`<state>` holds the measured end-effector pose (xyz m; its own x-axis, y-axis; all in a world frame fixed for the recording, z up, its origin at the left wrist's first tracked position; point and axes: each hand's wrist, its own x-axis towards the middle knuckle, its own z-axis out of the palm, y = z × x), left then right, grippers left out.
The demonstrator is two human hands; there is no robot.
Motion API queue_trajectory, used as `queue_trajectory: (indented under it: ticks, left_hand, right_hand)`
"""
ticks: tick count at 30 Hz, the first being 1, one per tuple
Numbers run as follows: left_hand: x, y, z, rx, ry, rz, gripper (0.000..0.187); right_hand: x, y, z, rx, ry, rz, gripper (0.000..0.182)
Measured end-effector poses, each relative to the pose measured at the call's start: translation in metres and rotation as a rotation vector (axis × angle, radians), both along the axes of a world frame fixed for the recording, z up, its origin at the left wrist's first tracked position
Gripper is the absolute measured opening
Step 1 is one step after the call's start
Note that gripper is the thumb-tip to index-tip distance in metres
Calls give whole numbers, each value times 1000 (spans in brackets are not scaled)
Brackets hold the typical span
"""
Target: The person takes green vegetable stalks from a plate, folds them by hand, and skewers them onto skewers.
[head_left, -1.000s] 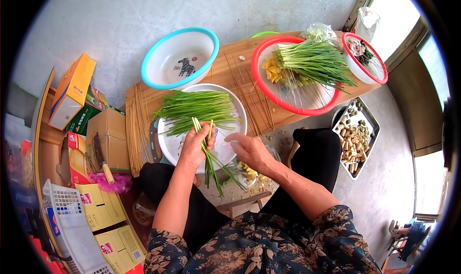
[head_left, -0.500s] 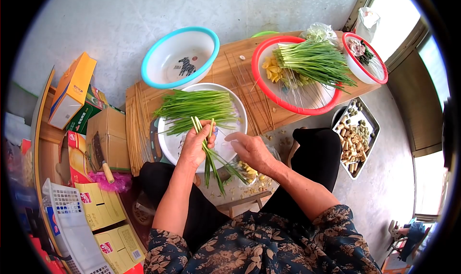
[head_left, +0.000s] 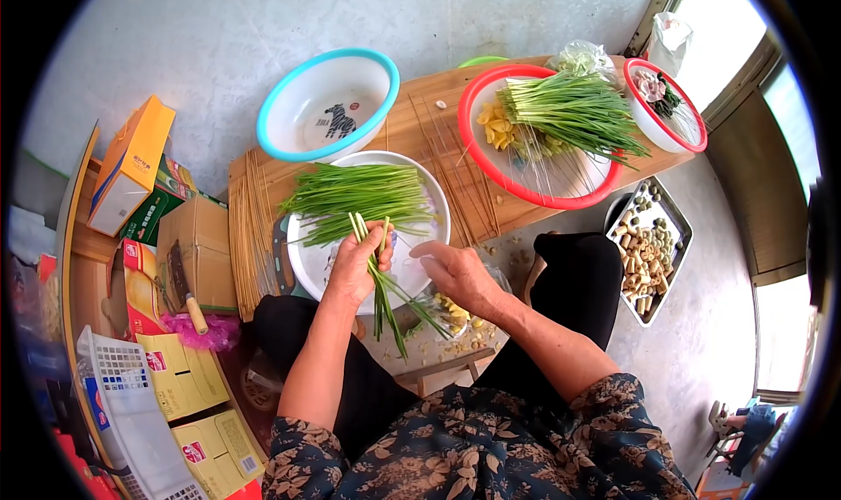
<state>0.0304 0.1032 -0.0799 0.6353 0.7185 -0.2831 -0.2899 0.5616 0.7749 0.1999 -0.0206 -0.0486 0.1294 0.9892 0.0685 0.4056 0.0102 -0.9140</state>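
My left hand (head_left: 355, 271) is closed around a small bunch of green chives (head_left: 385, 297), over the near side of a round white tray (head_left: 444, 215). Their pale cut ends stick up above my thumb, and the leaves hang down toward my lap. To the right, apart from the bunch, my right hand (head_left: 462, 277) has its thumb and fingers drawn together; whatever they pinch, if anything, is too fine to make out. On the tray, beyond my left hand, lies a larger pile of chives (head_left: 359, 193).
Thin bamboo skewers (head_left: 248, 224) lie at the table's left. A blue-rimmed basin (head_left: 289, 106) stands behind the tray. The red-rimmed basin (head_left: 534, 200) holds more chives and yellow pieces. A metal tray of skewered-looking food rolls (head_left: 644, 259) is at right. A knife (head_left: 186, 290) rests by boxes.
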Motion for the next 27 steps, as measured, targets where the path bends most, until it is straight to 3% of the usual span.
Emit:
queue_trajectory:
  ticks: [27]
  left_hand:
    - [-5,4,9,96,156,-39,30]
  right_hand:
    - [2,-2,-3,0,-19,-5,18]
